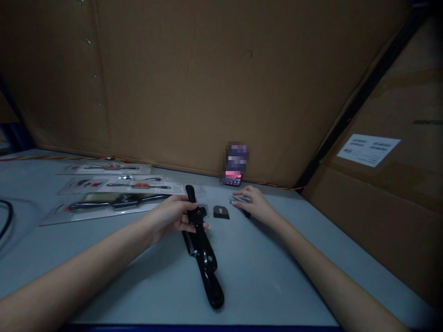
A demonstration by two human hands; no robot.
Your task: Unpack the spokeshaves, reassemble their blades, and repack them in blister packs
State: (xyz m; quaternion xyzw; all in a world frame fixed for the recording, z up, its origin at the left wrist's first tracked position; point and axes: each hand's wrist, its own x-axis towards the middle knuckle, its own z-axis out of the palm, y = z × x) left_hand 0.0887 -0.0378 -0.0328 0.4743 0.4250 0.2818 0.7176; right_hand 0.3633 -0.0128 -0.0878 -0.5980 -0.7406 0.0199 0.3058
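Note:
A long glossy black tool with two handles lies on the grey table, handles pointing toward me. My left hand grips its upper part near the head. My right hand rests farther right on the table, fingers around a small silver and black object whose shape I cannot make out. Between my hands lies a small dark flat piece with a hole in it.
Three clear flat packs with tools inside lie at the left. A phone leans against the brown cardboard wall behind. A cardboard box with a white label stands at the right. A black cable curls at the far left.

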